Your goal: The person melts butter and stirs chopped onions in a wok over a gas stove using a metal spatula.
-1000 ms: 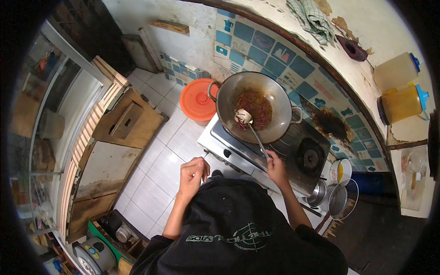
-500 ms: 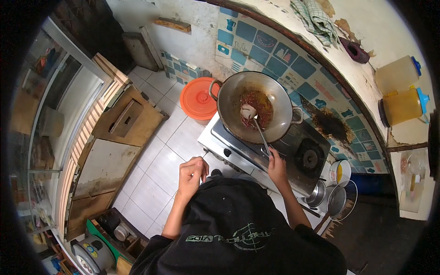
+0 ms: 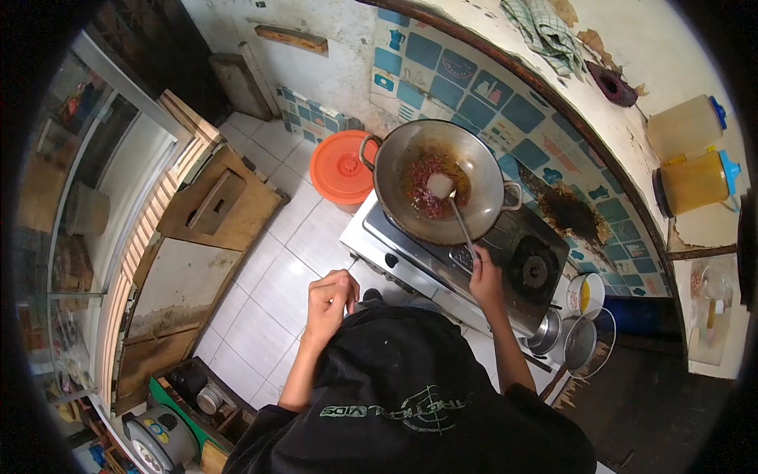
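Observation:
In the head view, my right hand (image 3: pixel 485 276) is closed round the handle of a metal spatula (image 3: pixel 463 225). The spatula's broad head rests inside a large two-handled wok (image 3: pixel 391 186), among chopped reddish pieces (image 3: pixel 426 170) that look like sliced shallots in oil. The wok sits on the left side of a gas stove (image 3: pixel 505 276). Held in front of my body, my left hand (image 3: pixel 330 296) has its fingers curled in, and nothing shows in it. It is apart from the stove's front edge.
A bucket with an orange lid (image 3: pixel 341 164) stands left of the wok. The stove's right burner (image 3: pixel 534 270) is bare. Pots (image 3: pixel 545 336), a strainer (image 3: pixel 580 344) and a white container (image 3: pixel 586 296) sit to the right. Jugs (image 3: pixel 695 186) and a cloth (image 3: pixel 541 35) lie on the ledge.
The spatula's head has shifted right in the wok, and my right hand has drawn slightly back and right with it. The reddish pieces are spread differently. My left hand stays put.

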`<state>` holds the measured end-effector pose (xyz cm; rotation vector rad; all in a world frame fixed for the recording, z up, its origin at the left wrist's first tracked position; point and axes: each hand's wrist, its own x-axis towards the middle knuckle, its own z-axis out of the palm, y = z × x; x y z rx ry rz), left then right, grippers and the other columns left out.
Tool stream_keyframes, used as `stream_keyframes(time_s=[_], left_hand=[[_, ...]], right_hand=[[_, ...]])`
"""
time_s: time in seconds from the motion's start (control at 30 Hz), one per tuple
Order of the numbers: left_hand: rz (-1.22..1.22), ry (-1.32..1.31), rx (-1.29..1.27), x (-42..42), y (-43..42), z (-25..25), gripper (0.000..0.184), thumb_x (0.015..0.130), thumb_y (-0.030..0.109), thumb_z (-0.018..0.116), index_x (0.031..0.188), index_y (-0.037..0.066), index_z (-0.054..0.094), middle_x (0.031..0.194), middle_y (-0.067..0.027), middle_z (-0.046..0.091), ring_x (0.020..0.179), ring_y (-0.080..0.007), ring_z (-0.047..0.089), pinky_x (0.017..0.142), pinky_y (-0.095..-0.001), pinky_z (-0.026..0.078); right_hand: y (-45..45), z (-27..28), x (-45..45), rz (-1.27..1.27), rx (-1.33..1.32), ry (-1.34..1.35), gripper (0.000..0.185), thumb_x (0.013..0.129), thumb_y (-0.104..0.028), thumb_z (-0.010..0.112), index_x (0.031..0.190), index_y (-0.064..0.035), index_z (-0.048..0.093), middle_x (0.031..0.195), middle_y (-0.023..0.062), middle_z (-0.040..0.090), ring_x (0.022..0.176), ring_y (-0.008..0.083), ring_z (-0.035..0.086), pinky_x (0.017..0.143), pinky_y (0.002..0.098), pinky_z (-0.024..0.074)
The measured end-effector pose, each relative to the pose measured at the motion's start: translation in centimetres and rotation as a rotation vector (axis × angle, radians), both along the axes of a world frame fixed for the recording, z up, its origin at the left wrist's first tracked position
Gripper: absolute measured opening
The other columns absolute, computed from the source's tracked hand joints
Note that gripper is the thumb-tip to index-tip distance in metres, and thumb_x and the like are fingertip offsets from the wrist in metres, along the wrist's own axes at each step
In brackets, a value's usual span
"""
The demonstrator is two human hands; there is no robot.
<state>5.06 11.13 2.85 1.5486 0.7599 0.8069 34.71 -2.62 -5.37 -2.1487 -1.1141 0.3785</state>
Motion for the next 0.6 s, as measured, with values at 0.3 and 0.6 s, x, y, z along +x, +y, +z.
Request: stream_keyframes(time_s=[0.3,0.6], left_hand=[[-0.022,-0.023,-0.002,0.6,-0.6,0.0,0.048,0.100,0.009,0.039,0.055,-0.003,0.049,0.055,-0.0082,0.053,0.056,-0.0166,0.050,0.066,-0.0307,0.042],[-0.019,-0.019,0.001,0.3,-1.0,-0.1,0.047,0.099,0.009,0.039,0.055,-0.003,0.049,0.055,-0.0088,0.053,0.056,-0.0170,0.050,0.066,-0.0308,0.042]], right_hand=[[3.7,0.1,6.1,-0.109,-0.097,-0.100,0.028,0.096,-0.011,0.045,0.122,-0.0068,0.055,0.067,0.0237,0.056,0.064,0.0426,0.057,0.061,0.0478,0.0430],[1.5,-1.5,5.4,-0.037,-0.051,-0.227,0.034,0.093,-0.008,0.050,0.126,-0.0095,0.053,0.081,0.0245,0.062,0.078,0.0441,0.060,0.065,0.0494,0.0454]])
